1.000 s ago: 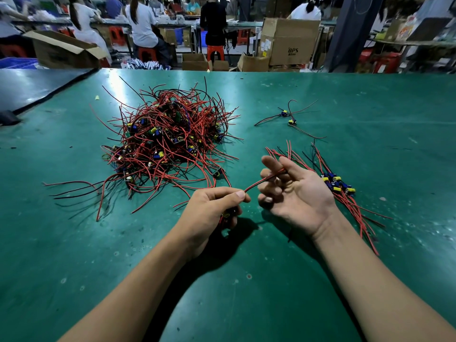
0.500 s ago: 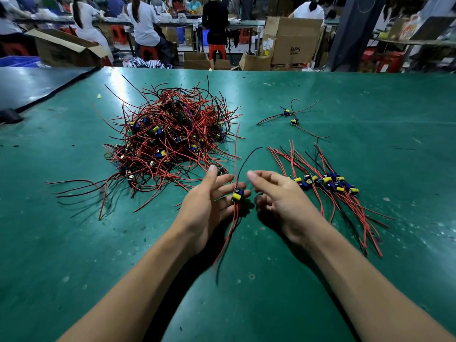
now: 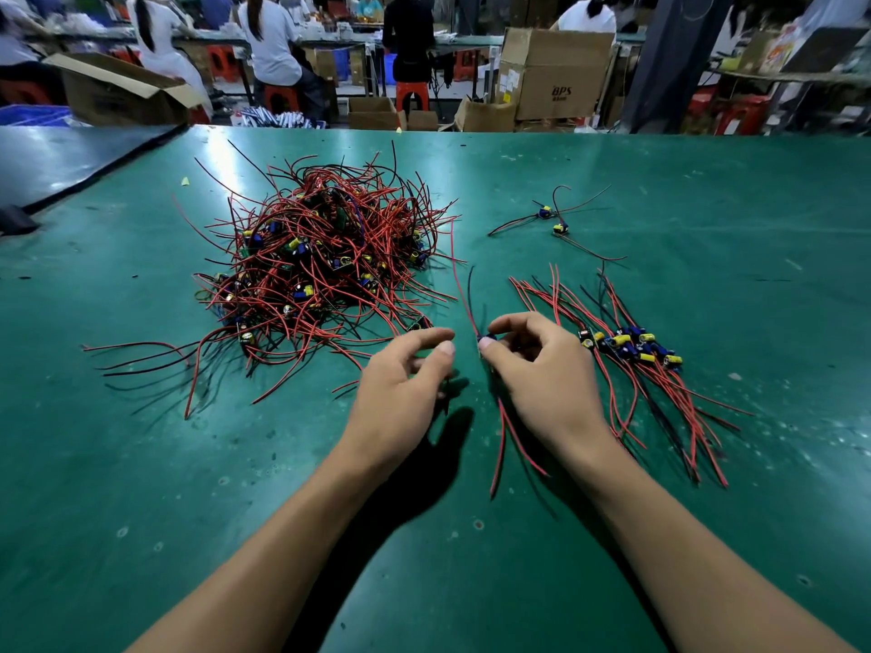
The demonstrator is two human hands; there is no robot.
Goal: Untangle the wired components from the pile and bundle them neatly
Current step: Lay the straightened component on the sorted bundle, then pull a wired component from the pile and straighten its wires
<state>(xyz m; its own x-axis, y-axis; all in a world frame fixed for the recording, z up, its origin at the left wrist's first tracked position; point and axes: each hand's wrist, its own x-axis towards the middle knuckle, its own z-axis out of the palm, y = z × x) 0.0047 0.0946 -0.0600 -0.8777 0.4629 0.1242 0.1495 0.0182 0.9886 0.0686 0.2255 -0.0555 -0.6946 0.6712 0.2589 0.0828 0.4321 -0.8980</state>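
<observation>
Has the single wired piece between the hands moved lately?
Yes. The wired component has shifted right, toward the sorted bundle, and is now pinched by the right hand.

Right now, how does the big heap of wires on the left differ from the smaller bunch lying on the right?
The heap is far larger; the bunch holds far fewer pieces. The heap is a tangled mound with wires pointing every way; the bunch lies flat, wires roughly parallel, components lined up in a row. Both are red and black wires with small blue and yellow parts, lying on the green table.
</observation>
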